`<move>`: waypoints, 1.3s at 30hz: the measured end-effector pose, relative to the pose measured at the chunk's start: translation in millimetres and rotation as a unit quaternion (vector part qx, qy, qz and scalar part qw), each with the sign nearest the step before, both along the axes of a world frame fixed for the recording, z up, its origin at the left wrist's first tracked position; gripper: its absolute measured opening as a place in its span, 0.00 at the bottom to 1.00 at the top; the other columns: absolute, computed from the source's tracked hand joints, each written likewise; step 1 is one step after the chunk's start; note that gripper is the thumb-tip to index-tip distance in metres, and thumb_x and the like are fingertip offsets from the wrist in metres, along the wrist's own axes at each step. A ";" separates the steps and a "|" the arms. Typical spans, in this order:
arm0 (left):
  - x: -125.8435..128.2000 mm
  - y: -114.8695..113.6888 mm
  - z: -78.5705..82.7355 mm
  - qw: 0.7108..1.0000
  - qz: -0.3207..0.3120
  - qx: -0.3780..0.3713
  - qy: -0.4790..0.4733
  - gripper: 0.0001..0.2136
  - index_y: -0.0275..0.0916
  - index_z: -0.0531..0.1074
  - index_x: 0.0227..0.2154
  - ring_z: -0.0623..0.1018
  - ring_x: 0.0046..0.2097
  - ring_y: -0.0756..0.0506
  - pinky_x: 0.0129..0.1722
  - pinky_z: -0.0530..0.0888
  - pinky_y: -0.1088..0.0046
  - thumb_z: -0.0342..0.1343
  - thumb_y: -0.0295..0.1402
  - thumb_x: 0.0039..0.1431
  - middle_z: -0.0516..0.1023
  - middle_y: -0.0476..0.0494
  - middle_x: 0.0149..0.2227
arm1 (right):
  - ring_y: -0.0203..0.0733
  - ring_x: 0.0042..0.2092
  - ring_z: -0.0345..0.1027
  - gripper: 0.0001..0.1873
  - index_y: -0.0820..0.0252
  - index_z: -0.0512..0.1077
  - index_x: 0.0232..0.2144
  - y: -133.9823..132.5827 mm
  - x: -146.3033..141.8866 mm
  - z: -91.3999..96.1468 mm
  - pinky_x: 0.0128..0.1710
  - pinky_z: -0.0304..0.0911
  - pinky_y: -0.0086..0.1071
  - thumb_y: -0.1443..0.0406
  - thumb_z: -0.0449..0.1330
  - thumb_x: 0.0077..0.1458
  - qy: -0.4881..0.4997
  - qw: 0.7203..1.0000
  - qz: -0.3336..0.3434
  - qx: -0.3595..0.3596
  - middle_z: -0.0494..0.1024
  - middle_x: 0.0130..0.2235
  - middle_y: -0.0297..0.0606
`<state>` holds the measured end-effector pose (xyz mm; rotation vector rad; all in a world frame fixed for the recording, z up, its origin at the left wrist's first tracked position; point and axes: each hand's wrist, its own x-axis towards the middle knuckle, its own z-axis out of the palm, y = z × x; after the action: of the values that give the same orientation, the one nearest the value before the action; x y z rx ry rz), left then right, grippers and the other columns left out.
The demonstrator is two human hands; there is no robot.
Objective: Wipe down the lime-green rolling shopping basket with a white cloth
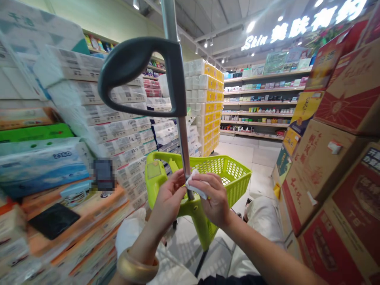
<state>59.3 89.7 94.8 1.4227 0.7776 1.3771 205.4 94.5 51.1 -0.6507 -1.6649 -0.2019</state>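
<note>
A lime-green shopping basket cart (236, 189) stands in front of me, with an upright metal pole (183, 144) and a dark grey loop handle (179, 79) at the pole's upper part. Low on the pole, my right hand (212, 198) presses a crumpled white tissue (196, 184) against the metal, fingers bent over it. My left hand (170, 192) is curled at the pole's left side, thumb and fingers around it close to the tissue. Part of its grip is hidden behind the pole. A gold bangle (138, 266) circles my left wrist.
Tissue packs (118, 130) are stacked high on the left, with a dark flat object (54, 221) lying on the lower packs. Cardboard cartons (314, 162) form a wall on the right. Stocked shelves (264, 103) stand at the back. My legs (264, 221) flank the cart.
</note>
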 end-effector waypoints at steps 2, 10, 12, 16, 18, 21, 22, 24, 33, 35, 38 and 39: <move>-3.4 0.4 -1.8 1.000 0.011 -0.008 0.011 0.20 0.40 0.74 0.47 0.78 0.50 0.40 0.54 0.72 0.60 0.60 0.30 0.47 0.80 0.42 0.47 | 0.40 0.46 0.75 0.16 0.51 0.76 0.47 -5.1 0.5 -25.0 0.53 0.62 0.40 0.71 0.57 0.60 -0.026 0.999 0.005 -0.032 0.81 0.46 0.36; -13.6 -1.4 -1.9 0.998 0.033 0.008 0.060 0.21 0.40 0.74 0.49 0.78 0.42 0.45 0.48 0.74 0.65 0.61 0.31 0.50 0.80 0.44 0.41 | 0.42 0.46 0.74 0.19 0.53 0.76 0.47 -7.2 14.7 -53.3 0.47 0.64 0.39 0.74 0.53 0.58 -0.033 0.995 -0.020 -0.089 0.81 0.44 0.38; -15.1 -2.0 -2.8 0.997 0.042 0.018 0.067 0.21 0.40 0.73 0.49 0.78 0.43 0.44 0.48 0.74 0.64 0.61 0.32 0.50 0.80 0.44 0.41 | 0.42 0.46 0.73 0.19 0.53 0.76 0.46 -5.0 13.1 -51.4 0.47 0.63 0.39 0.74 0.53 0.58 -0.032 0.994 -0.028 -0.100 0.81 0.44 0.38; -18.6 -4.3 -2.4 0.993 0.053 0.037 0.100 0.18 0.39 0.73 0.46 0.79 0.44 0.43 0.52 0.73 0.61 0.61 0.33 0.51 0.80 0.42 0.41 | 0.42 0.47 0.72 0.19 0.54 0.75 0.46 -4.2 7.8 -53.0 0.48 0.63 0.38 0.75 0.53 0.58 -0.081 0.989 -0.011 -0.121 0.80 0.45 0.38; -20.5 -5.1 -2.2 0.988 0.053 0.043 0.141 0.17 0.38 0.73 0.46 0.80 0.44 0.42 0.52 0.73 0.60 0.61 0.33 0.51 0.81 0.42 0.40 | 0.42 0.48 0.72 0.20 0.54 0.75 0.47 -5.0 7.6 -55.6 0.49 0.63 0.38 0.76 0.53 0.57 -0.095 0.988 -0.012 -0.125 0.80 0.46 0.38; -22.7 -3.4 -6.1 0.970 0.059 0.064 0.226 0.18 0.40 0.71 0.46 0.80 0.44 0.41 0.53 0.73 0.58 0.60 0.33 0.51 0.81 0.44 0.39 | 0.43 0.47 0.72 0.21 0.54 0.75 0.47 -5.8 8.3 -57.3 0.49 0.63 0.38 0.76 0.54 0.56 -0.104 0.986 -0.040 -0.123 0.80 0.46 0.38; -23.2 -2.0 -8.6 0.963 0.068 0.074 0.251 0.18 0.41 0.71 0.46 0.81 0.44 0.41 0.52 0.73 0.58 0.60 0.33 0.51 0.81 0.44 0.39 | 0.43 0.46 0.72 0.21 0.54 0.75 0.47 -5.9 7.5 -56.7 0.48 0.63 0.39 0.76 0.54 0.56 -0.105 0.986 -0.052 -0.122 0.80 0.45 0.38; -24.3 1.4 -14.2 0.948 0.095 0.093 0.289 0.18 0.43 0.69 0.46 0.81 0.43 0.41 0.49 0.74 0.59 0.60 0.33 0.50 0.81 0.44 0.41 | 0.44 0.45 0.72 0.20 0.54 0.76 0.46 -6.0 3.3 -54.2 0.48 0.63 0.40 0.76 0.54 0.55 -0.107 0.985 -0.062 -0.119 0.80 0.44 0.39; -31.4 -6.5 -9.0 0.804 0.213 0.094 0.547 0.08 0.43 0.70 0.33 0.81 0.38 0.36 0.34 0.72 0.65 0.58 0.40 0.55 0.81 0.42 0.35 | 0.46 0.47 0.69 0.24 0.55 0.75 0.48 -9.5 -14.0 -57.3 0.49 0.64 0.42 0.77 0.53 0.53 -0.100 0.985 -0.071 -0.117 0.76 0.45 0.43; -30.8 -9.7 -8.7 0.780 0.223 0.082 0.578 0.09 0.44 0.69 0.34 0.81 0.36 0.36 0.32 0.70 0.66 0.57 0.42 0.57 0.81 0.42 0.35 | 0.47 0.48 0.69 0.25 0.54 0.75 0.48 -9.4 -15.4 -60.8 0.48 0.66 0.43 0.77 0.53 0.53 -0.092 0.985 -0.077 -0.126 0.75 0.45 0.44; -27.8 -11.9 -12.7 0.748 0.255 0.078 0.608 0.14 0.43 0.69 0.41 0.81 0.37 0.35 0.30 0.68 0.67 0.56 0.46 0.58 0.82 0.41 0.35 | 0.46 0.48 0.68 0.26 0.55 0.73 0.51 -9.6 -21.3 -63.2 0.49 0.67 0.41 0.78 0.50 0.54 -0.065 0.987 -0.052 -0.134 0.74 0.45 0.44; -26.6 -12.2 -14.2 0.735 0.267 0.077 0.619 0.17 0.42 0.69 0.45 0.81 0.37 0.34 0.30 0.67 0.67 0.56 0.46 0.58 0.82 0.40 0.35 | 0.46 0.49 0.68 0.26 0.56 0.72 0.52 -10.0 -23.5 -63.4 0.50 0.68 0.41 0.77 0.50 0.55 -0.055 0.989 -0.033 -0.134 0.74 0.46 0.45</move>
<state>32.7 77.4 80.6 2.3555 2.0850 0.6715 181.9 84.6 -12.3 -0.9129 -1.7937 -0.0615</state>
